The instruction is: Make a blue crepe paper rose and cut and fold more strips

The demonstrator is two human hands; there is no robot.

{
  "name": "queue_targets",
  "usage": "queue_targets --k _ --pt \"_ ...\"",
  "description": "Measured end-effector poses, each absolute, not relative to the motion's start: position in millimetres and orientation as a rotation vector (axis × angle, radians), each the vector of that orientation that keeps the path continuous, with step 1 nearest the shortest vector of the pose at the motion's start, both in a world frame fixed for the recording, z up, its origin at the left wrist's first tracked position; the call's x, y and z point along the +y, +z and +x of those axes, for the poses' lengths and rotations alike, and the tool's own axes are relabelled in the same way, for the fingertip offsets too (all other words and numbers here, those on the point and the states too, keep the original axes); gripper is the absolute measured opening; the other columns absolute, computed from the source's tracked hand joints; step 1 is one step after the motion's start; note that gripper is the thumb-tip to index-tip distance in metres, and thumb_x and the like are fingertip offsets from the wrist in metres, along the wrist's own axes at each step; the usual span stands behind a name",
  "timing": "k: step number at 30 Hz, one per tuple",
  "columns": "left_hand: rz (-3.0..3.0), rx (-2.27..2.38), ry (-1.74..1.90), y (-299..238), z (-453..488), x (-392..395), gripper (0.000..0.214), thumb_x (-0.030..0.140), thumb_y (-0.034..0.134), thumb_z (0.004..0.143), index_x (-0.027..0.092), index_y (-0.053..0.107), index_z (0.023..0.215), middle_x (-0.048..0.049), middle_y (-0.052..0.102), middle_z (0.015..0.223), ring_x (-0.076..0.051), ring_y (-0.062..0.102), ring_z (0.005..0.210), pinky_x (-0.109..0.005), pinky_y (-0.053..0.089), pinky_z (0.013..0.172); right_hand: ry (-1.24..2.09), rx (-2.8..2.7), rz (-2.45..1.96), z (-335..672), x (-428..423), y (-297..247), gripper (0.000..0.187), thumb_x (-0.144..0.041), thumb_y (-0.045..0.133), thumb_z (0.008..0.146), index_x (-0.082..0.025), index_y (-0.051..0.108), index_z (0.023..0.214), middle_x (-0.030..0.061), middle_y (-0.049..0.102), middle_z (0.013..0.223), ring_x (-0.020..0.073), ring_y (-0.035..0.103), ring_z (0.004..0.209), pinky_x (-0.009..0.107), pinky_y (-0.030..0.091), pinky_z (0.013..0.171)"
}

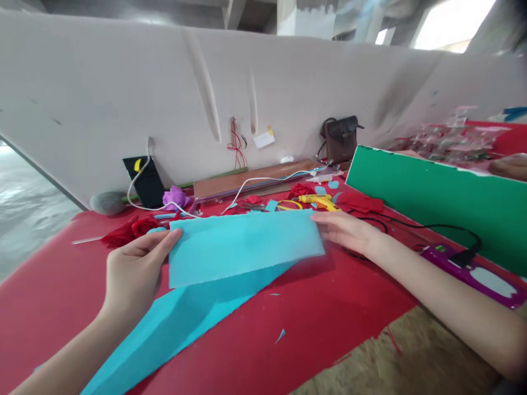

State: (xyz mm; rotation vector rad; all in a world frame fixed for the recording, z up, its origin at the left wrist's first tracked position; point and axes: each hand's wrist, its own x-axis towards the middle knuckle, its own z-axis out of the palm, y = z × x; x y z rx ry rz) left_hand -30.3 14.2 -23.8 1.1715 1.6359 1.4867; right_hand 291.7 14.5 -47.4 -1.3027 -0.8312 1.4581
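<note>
A rectangular light-blue sheet [247,244], paper or thin cloth, is held up over the table. My left hand [138,260] pinches its upper left corner between thumb and fingers. At the upper right corner, my right hand [343,227] grips the same sheet, with its fingers partly behind the edge. Below it, a longer blue strip [197,315] lies slanting across the red table cover [321,323], partly hidden by the raised sheet and my left arm. Just past the sheet sit a yellow glue gun [323,202] and small blue scraps [333,185].
Red cloth roses [132,230] and a purple flower [176,197] lie at the left. A green board [436,203] stands on the right, with a purple power strip [473,274] before it. A white cable [247,181] crosses the back near a brown bag [341,140].
</note>
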Motion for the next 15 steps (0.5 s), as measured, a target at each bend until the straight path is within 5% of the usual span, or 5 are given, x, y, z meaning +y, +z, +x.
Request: queue_targets --k 15 --pt "0.994 1.528 1.46 -31 -52 -7 0.022 0.035 0.076 0.056 0.019 0.067 0.069 0.0084 0.054 0.049 -0.006 0.041 0.046 -0.016 0.033 0.041 1.443 -0.935 -1.268 266 4 -40 0.028 -0.032 0.079 0.05 -0.015 0.06 0.062 -0.0002 0.061 0.063 0.008 0.054 0.055 0.022 0.046 0.056"
